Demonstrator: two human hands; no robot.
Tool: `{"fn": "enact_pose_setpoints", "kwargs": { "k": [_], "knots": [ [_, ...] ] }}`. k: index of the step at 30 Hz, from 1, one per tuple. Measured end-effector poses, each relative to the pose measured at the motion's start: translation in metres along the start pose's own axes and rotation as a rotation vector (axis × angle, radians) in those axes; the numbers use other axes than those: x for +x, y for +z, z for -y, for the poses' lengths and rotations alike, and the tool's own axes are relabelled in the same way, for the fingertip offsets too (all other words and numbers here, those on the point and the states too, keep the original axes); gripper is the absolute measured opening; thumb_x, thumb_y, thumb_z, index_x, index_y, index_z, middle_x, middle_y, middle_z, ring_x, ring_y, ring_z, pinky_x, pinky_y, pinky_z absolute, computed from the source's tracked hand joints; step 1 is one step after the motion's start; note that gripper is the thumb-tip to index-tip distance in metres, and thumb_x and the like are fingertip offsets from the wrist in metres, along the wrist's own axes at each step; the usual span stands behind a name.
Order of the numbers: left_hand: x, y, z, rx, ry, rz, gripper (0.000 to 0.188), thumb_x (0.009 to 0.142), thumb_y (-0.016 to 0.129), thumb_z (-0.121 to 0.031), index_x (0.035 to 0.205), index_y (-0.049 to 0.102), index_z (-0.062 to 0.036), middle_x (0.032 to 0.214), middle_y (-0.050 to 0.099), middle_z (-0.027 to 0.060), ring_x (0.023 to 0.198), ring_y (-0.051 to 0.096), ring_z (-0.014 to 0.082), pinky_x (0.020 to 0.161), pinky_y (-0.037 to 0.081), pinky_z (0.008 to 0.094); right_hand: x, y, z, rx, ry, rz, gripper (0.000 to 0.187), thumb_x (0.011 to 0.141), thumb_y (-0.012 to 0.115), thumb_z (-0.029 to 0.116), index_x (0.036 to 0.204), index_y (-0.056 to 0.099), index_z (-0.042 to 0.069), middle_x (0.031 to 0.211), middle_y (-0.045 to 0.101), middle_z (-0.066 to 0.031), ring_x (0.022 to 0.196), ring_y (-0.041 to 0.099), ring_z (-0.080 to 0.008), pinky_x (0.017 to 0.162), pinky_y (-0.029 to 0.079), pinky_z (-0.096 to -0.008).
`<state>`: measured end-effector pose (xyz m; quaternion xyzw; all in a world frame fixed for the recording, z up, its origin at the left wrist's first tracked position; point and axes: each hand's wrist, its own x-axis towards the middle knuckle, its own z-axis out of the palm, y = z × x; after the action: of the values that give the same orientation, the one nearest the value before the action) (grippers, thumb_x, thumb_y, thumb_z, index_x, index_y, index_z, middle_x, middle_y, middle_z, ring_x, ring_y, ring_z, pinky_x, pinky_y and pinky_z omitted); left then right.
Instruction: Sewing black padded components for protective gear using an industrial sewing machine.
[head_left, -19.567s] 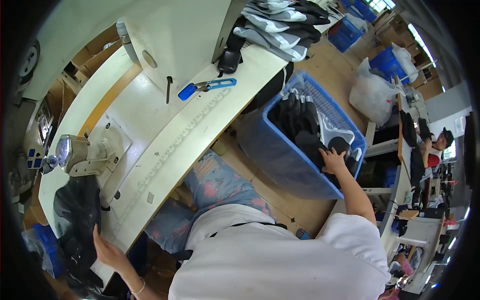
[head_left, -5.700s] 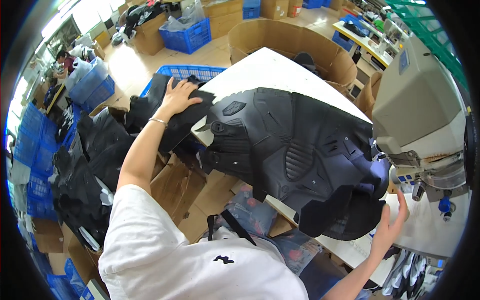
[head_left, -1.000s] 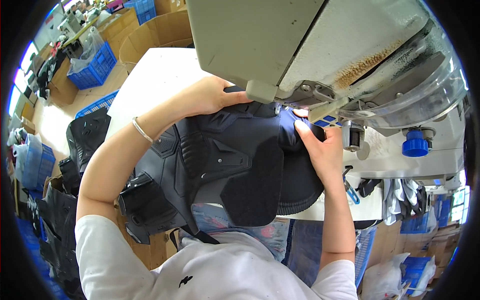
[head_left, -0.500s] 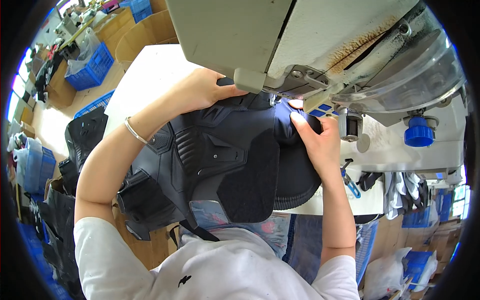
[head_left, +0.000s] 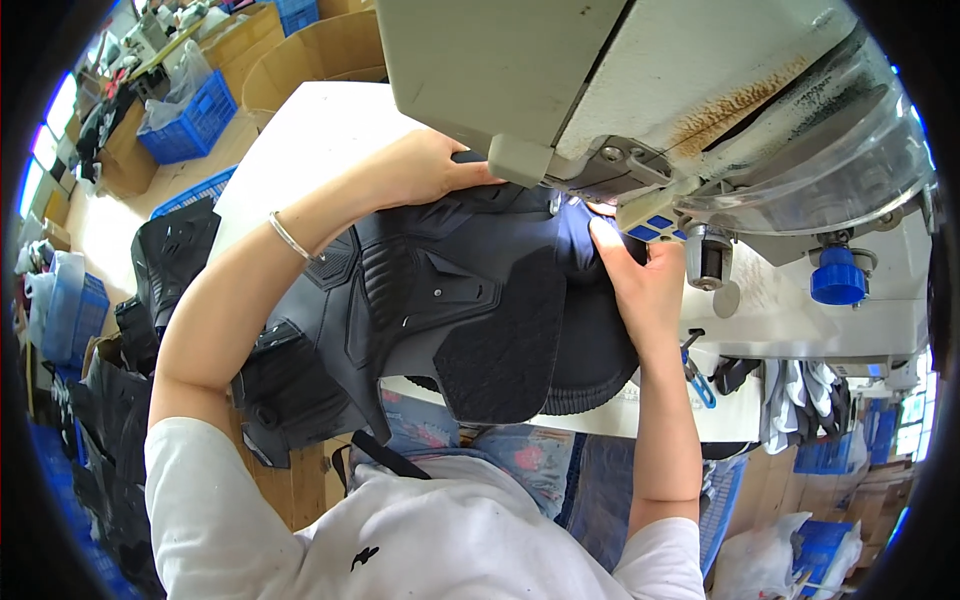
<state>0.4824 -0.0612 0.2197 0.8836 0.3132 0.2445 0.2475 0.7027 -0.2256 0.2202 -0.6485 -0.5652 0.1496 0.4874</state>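
Observation:
A black moulded fabric panel (head_left: pixel 440 290) with ribbed and raised shapes lies under the head of a pale sewing machine (head_left: pixel 500 70). At its far edge, left of the needle area, my left hand (head_left: pixel 425 170) grips the panel; the thumb is on top and the fingertips are partly hidden. To the right of the needle, my right hand (head_left: pixel 645 285) pinches the panel's dark cloth edge, thumb uppermost, its fingers mostly hidden beneath the machine's front. A bright lamp lights the cloth between both hands. The panel's near end hangs toward my lap.
Blue-handled thread snips (head_left: pixel 700 378) lie right of my right forearm. A clear plastic guard (head_left: pixel 820 170) and a blue knob (head_left: pixel 838 277) are on the machine's right. More black moulded pieces (head_left: pixel 175 255) are at left. Blue crates (head_left: pixel 195 115) and cardboard boxes (head_left: pixel 310 70) stand beyond.
The panel's near end has shifted slightly away from my body. Both hands keep their holds beside the needle. The whole view has moved a little, so the machine appears farther right.

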Motion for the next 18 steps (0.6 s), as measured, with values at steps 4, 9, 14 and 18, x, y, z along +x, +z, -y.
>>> {"fn": "enact_pose_setpoints", "kwargs": {
  "k": [4,9,14,18],
  "knots": [
    [0.005,-0.001,0.005,0.059,-0.068,0.056,0.063,0.081,0.058,-0.06,0.105,0.067,-0.0024,0.092,0.068,0.0166,0.082,0.063,0.0262,0.074,0.048,0.034,0.002,0.002,0.0,0.065,0.008,-0.019,0.021,0.081,0.068,0.018,0.076,0.063,-0.001,0.073,0.06,0.0038,0.068,0.049,-0.0046,0.065,0.041,-0.0233],
    [0.012,0.003,0.024,0.118,-0.045,0.076,0.058,0.084,0.058,-0.056,0.102,0.068,-0.0012,0.088,0.067,0.0187,0.08,0.063,0.0269,0.071,0.046,0.0336,0.002,0.007,0.002,0.059,0.023,-0.058,0.021,0.08,0.068,0.018,0.08,0.065,-0.003,0.076,0.063,0.0022,0.071,0.051,-0.0053,0.068,0.043,-0.0241],
    [0.009,0.005,0.013,0.125,-0.017,0.009,0.053,0.084,0.058,-0.052,0.11,0.065,-0.0055,0.092,0.067,0.0179,0.082,0.063,0.0288,0.075,0.048,0.0359,0.006,0.007,-0.003,0.028,0.046,-0.082,0.024,0.081,0.069,0.02,0.082,0.065,-0.003,0.078,0.064,0.0016,0.072,0.051,-0.0056,0.069,0.043,-0.0238],
    [0.016,0.0,0.031,0.607,0.176,0.246,0.042,0.086,0.059,-0.043,0.114,0.063,-0.0114,0.094,0.068,0.0129,0.085,0.063,0.0293,0.078,0.049,0.0374,0.008,0.009,-0.008,0.017,0.026,-0.083,0.024,0.082,0.069,0.02,0.084,0.066,-0.004,0.08,0.064,0.0009,0.073,0.052,-0.0061,0.07,0.043,-0.0237]
  ]
}}
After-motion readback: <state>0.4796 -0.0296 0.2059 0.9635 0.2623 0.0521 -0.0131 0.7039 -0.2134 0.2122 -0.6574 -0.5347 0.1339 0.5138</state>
